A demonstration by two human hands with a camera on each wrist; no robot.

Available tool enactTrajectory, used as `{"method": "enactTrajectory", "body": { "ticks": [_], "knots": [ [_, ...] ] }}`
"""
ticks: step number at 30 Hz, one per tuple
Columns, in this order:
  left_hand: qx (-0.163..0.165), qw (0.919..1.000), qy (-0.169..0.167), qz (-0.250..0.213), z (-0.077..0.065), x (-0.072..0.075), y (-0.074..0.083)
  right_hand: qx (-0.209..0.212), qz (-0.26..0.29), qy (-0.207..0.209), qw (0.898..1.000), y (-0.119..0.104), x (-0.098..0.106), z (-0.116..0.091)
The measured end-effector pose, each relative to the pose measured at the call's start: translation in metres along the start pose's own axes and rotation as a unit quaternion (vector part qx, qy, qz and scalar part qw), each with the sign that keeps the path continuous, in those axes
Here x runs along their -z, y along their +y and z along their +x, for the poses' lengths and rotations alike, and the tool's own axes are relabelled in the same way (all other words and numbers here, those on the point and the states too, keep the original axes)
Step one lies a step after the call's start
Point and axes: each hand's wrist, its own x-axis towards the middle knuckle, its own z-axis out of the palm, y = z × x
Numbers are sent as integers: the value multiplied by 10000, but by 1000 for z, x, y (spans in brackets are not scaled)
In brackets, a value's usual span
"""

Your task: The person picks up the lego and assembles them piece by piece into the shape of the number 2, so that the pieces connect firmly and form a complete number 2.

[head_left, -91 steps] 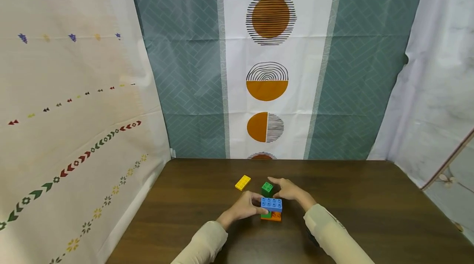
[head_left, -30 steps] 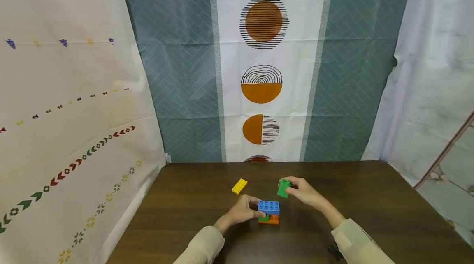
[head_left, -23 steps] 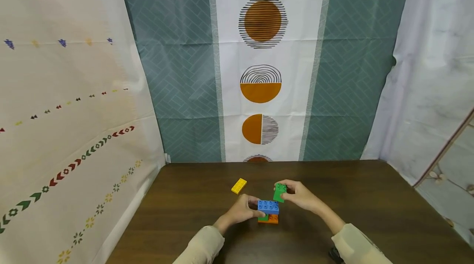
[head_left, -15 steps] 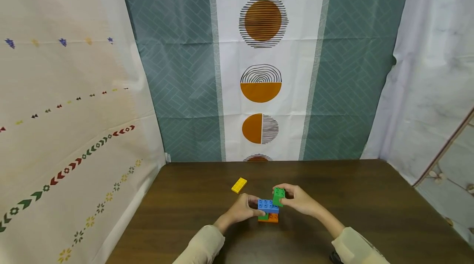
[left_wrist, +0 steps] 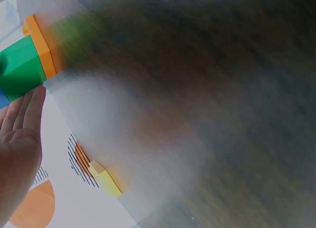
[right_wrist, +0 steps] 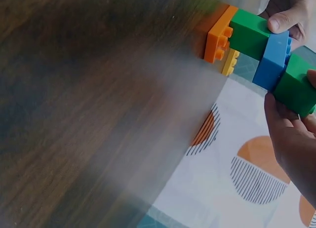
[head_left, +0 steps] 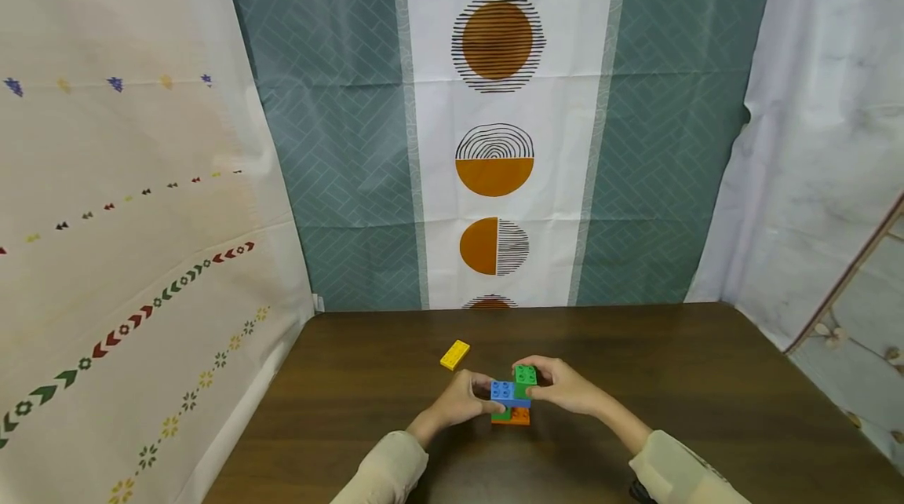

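A small stack stands in front of me: an orange flat brick [head_left: 521,417] at the bottom, a green brick [right_wrist: 249,34] on its left end, and a blue brick [head_left: 501,390] across the top, overhanging to the right. My left hand [head_left: 456,400] holds the stack from the left, thumb [right_wrist: 285,19] where the lower green brick meets the blue one. Between thumb and fingers, my right hand [head_left: 568,390] pinches another green brick [head_left: 525,378], which sits at the right end of the blue brick. In the right wrist view its base is right against the blue studs.
A yellow flat brick [head_left: 455,355] lies farther back on the brown table [head_left: 636,363], left of the stack. Behind the table's far edge hangs a patterned curtain [head_left: 494,268], with pale cloths at both sides. A dark object [head_left: 640,491] shows beside the right sleeve.
My right hand picked up the green brick from behind the stack, turned it, and brought it left and down onto the blue brick's right end. My left hand keeps its hold.
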Motion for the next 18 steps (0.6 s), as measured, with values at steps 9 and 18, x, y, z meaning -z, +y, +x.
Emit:
{"method": "enactTrajectory", "body": {
  "ticks": [9,18],
  "knots": [
    [-28,10000,17,-55,0,1,-2,-127,-186,-57,9997,-3,-1,4],
    [-32,10000,11,-74,-7,2,17,-173,-314,-130,9993,-3,3,5]
  ]
}}
